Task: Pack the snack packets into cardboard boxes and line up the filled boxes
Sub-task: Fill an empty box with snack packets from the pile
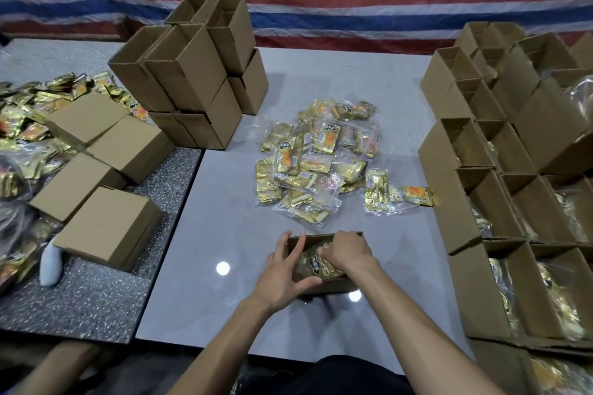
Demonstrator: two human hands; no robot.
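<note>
An open cardboard box (333, 286) stands on the grey table in front of me, with a bag of gold snack packets (316, 263) inside it. My left hand (282, 276) grips the box's left wall, thumb along the near edge and fingers over the rim. My right hand (348, 250) reaches into the box from the right and presses down on the bag. A loose heap of bagged gold snack packets (317, 157) lies on the table beyond the box.
Stacked open boxes (192, 74) stand at the back left. Rows of filled open boxes (519, 208) line the right side. On a speckled table (96, 292) at the left lie closed boxes (110, 224) and more packets (22, 125). A striped tarp hangs behind.
</note>
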